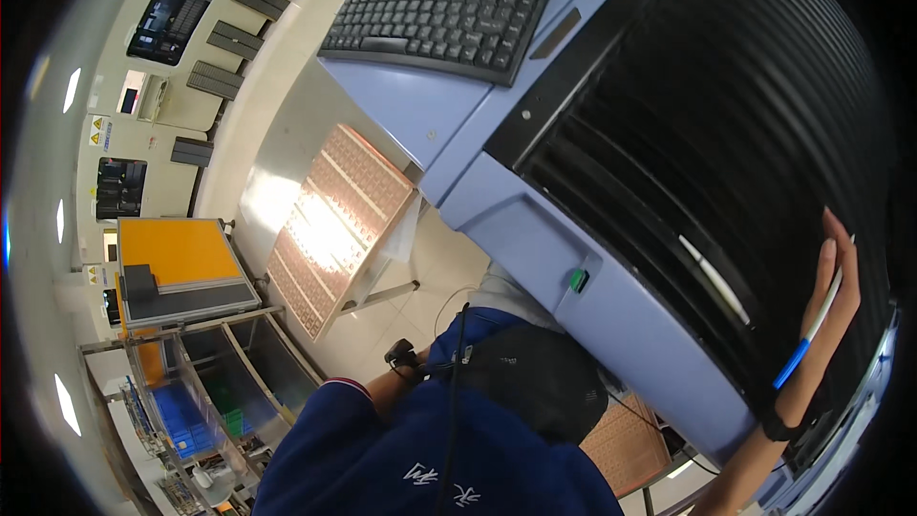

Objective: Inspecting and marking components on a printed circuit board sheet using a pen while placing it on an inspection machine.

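Observation:
My right hand [837,268] is over the black ribbed cover of a blue-grey machine [688,105], its fingers long and fairly straight. A slim white stick with a blue end, like a pen [812,330], is held along the fingers and palm, its blue end toward my wrist. Beside it on the cover shows a white elongated streak [716,282]; I cannot tell whether it is a stick or a reflection. My left forearm [387,390] bends at my waist, with a black device [402,354] at the wrist. The left hand's fingers are hidden.
A black keyboard [439,24] rests on the machine's ledge. A green switch [578,280] sits on its front. Left of it stands a table with copper-coloured panels [339,229]. Beyond are an orange-topped cart [181,253], a rack with blue bins [181,418] and pale wall machines.

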A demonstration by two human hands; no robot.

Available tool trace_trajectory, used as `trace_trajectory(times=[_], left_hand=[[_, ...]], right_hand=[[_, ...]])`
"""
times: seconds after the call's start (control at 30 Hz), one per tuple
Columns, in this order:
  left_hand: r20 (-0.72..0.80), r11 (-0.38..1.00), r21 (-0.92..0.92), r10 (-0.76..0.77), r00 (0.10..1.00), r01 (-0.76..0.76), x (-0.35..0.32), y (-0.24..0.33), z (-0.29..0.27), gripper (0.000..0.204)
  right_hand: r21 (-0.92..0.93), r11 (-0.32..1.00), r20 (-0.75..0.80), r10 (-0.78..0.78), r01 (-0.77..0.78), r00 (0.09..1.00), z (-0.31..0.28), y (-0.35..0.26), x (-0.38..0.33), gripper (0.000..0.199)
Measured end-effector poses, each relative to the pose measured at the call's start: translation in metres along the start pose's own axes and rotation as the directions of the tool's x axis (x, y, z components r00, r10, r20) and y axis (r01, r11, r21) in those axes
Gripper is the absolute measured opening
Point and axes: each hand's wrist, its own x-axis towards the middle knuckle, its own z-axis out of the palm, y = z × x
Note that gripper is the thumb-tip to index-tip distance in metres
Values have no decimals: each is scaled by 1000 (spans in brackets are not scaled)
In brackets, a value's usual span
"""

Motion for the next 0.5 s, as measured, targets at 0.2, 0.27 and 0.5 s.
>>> trace_trajectory(times=[0.2, 0.27, 0.5], left_hand=[[-76, 988, -137, 62, 995, -72, -34, -29, -47, 33], [37, 910, 414, 15, 999, -29, 12, -5, -51, 22], [-244, 669, 636, 646, 723, -383, -37, 243, -58, 20]], right_hand=[[155, 974, -115, -148, 164, 982, 12, 21, 23, 31], [134, 983, -168, -100, 123, 981, -3, 30, 26, 31], [304, 952, -135, 13, 28, 991, -3, 63, 25, 35]])
